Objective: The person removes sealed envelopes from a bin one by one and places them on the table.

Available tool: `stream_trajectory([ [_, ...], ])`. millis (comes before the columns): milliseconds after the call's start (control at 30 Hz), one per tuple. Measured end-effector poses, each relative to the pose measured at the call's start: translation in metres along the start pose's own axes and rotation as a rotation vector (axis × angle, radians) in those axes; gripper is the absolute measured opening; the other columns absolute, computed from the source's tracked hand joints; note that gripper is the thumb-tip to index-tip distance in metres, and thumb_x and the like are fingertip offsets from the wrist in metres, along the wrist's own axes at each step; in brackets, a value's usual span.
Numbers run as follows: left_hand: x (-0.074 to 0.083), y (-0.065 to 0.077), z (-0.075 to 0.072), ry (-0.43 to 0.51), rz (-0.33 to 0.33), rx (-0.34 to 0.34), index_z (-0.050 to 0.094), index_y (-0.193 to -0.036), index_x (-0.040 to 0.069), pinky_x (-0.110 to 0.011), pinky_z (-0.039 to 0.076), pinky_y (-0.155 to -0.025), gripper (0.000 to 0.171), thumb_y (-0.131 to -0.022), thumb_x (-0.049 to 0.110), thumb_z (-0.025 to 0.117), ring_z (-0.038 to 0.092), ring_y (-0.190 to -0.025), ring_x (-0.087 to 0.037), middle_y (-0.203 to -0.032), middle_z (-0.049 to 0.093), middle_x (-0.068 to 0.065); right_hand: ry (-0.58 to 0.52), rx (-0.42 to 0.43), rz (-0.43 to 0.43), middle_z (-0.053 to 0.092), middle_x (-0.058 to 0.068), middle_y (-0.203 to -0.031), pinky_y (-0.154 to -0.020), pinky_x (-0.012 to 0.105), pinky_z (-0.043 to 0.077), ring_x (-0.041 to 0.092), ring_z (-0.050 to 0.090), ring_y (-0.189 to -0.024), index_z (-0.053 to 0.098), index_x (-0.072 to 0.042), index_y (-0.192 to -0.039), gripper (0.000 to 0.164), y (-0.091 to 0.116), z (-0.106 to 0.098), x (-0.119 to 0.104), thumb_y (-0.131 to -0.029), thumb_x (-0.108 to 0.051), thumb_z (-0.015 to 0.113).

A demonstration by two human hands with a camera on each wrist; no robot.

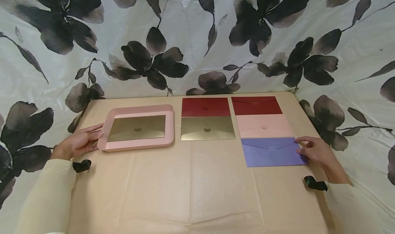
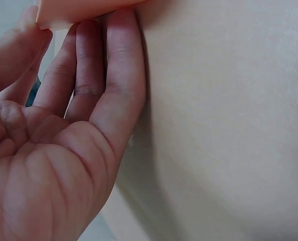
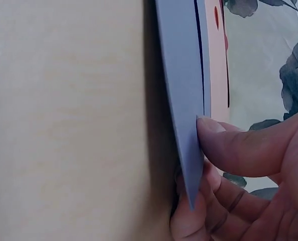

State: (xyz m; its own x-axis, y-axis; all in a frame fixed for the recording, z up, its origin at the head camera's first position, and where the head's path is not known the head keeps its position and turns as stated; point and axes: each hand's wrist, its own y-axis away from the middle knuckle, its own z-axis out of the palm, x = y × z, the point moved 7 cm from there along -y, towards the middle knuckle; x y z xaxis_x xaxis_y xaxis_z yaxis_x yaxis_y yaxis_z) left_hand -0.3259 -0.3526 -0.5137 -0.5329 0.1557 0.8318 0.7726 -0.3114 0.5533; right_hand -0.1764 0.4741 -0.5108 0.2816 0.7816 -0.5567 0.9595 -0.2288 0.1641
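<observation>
My left hand (image 1: 81, 141) is at the left end of a pink tray (image 1: 106, 124), thumb against the rim and fingers under it; in the left wrist view a corner of the tray (image 2: 63, 14) shows at the top. A gold envelope (image 1: 139, 123) with a round seal lies inside the tray. At the right, my right hand (image 1: 314, 151) pinches the right edge of a periwinkle-blue envelope (image 1: 268, 155). In the right wrist view the thumb presses on top of the blue envelope (image 3: 181, 85), with fingers beneath, and that edge is raised off the table.
Above the blue envelope lie a pale pink envelope (image 1: 262, 122) and a dark red one (image 1: 256, 103). Left of these, another red envelope (image 1: 203, 105) sits above a second gold envelope (image 1: 206, 133). A floral cloth (image 1: 197, 66) hangs behind the beige-covered table (image 1: 191, 179).
</observation>
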Motion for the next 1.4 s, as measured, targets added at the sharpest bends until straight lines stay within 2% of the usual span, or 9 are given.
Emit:
stream_trajectory([
  [200, 0.000, 0.003, -0.001, 0.018, 0.009, -0.004, 0.006, -0.167, 0.029, -0.027, 0.062, -0.081, 0.080, -0.107, 0.017, 0.057, 0.070, -0.094, -0.005, -0.108, 0.072, 0.026, 0.080, 0.011, -0.030, 0.062, 0.011, -0.079, -0.058, 0.031, 0.040, 0.023, 0.055, -0.073, 0.067, 0.005, -0.127, 0.041, -0.004, 0.000, -0.007, -0.089, -0.009, 0.074],
  [400, 0.002, 0.003, -0.001, -0.077, 0.024, 0.000, 0.004, -0.168, 0.022, -0.024, 0.061, -0.083, 0.081, -0.107, 0.021, 0.058, 0.068, -0.097, -0.002, -0.109, 0.069, 0.027, 0.118, 0.022, -0.018, 0.066, 0.017, -0.089, -0.063, 0.032, 0.041, 0.033, 0.057, -0.086, 0.069, 0.005, -0.124, 0.038, 0.000, -0.003, -0.008, -0.090, -0.011, 0.074],
  [500, 0.003, -0.001, 0.000, -0.104, 0.023, -0.003, 0.005, -0.168, 0.022, -0.024, 0.060, -0.083, 0.080, -0.107, 0.022, 0.058, 0.068, -0.097, -0.002, -0.109, 0.068, 0.027, 0.072, 0.038, -0.013, 0.067, 0.019, -0.093, -0.062, 0.030, 0.044, 0.031, 0.057, -0.087, 0.069, 0.005, -0.123, 0.036, 0.005, -0.005, -0.011, -0.092, -0.011, 0.073],
  [567, 0.004, -0.001, 0.000, -0.106, 0.025, -0.004, 0.005, -0.168, 0.023, -0.025, 0.061, -0.083, 0.080, -0.107, 0.022, 0.058, 0.068, -0.097, -0.002, -0.109, 0.068, 0.027, 0.033, 0.055, -0.037, 0.069, 0.015, -0.093, -0.062, 0.027, 0.047, 0.023, 0.057, -0.086, 0.071, 0.004, -0.122, 0.033, 0.005, -0.005, -0.015, -0.092, -0.011, 0.074],
  [733, 0.004, -0.001, 0.000, -0.060, 0.023, -0.002, 0.007, -0.168, 0.025, -0.026, 0.061, -0.083, 0.080, -0.107, 0.020, 0.058, 0.068, -0.097, -0.003, -0.108, 0.070, 0.025, -0.125, 0.050, -0.110, 0.072, -0.010, -0.087, -0.067, 0.017, 0.050, -0.001, 0.060, -0.077, 0.069, 0.007, -0.123, 0.033, 0.001, -0.004, -0.028, -0.094, -0.008, 0.074],
  [800, 0.003, 0.000, 0.000, -0.041, 0.018, -0.002, 0.007, -0.168, 0.026, -0.026, 0.061, -0.083, 0.080, -0.107, 0.020, 0.058, 0.068, -0.097, -0.003, -0.108, 0.070, 0.024, -0.219, 0.019, -0.124, 0.071, -0.018, -0.085, -0.070, 0.014, 0.050, -0.004, 0.063, -0.077, 0.067, 0.010, -0.125, 0.034, -0.002, 0.000, -0.032, -0.096, -0.006, 0.073],
  [867, 0.001, 0.000, -0.001, -0.032, 0.013, 0.002, 0.008, -0.168, 0.028, -0.026, 0.061, -0.082, 0.080, -0.107, 0.020, 0.059, 0.068, -0.097, -0.003, -0.108, 0.070, 0.024, -0.309, -0.018, -0.126, 0.071, -0.021, -0.086, -0.074, 0.012, 0.051, -0.002, 0.067, -0.079, 0.064, 0.012, -0.127, 0.036, -0.005, 0.005, -0.038, -0.097, -0.005, 0.071],
  [1067, 0.001, 0.000, -0.001, -0.035, 0.012, 0.008, 0.008, -0.168, 0.028, -0.026, 0.060, -0.082, 0.080, -0.107, 0.020, 0.059, 0.067, -0.096, -0.002, -0.107, 0.070, 0.024, -0.393, -0.074, -0.119, 0.073, -0.020, -0.089, -0.079, 0.010, 0.049, 0.002, 0.071, -0.083, 0.065, 0.007, -0.130, 0.036, -0.009, 0.016, -0.056, -0.097, -0.008, 0.071],
  [1400, 0.000, 0.001, -0.002, -0.040, 0.014, -0.001, 0.005, -0.168, 0.026, -0.026, 0.060, -0.083, 0.081, -0.107, 0.020, 0.058, 0.067, -0.098, -0.001, -0.107, 0.070, 0.025, -0.517, -0.184, -0.205, 0.078, -0.014, -0.094, -0.083, 0.013, 0.054, 0.001, 0.072, -0.087, 0.067, 0.007, -0.126, 0.034, -0.011, 0.037, -0.106, -0.096, -0.007, 0.073],
])
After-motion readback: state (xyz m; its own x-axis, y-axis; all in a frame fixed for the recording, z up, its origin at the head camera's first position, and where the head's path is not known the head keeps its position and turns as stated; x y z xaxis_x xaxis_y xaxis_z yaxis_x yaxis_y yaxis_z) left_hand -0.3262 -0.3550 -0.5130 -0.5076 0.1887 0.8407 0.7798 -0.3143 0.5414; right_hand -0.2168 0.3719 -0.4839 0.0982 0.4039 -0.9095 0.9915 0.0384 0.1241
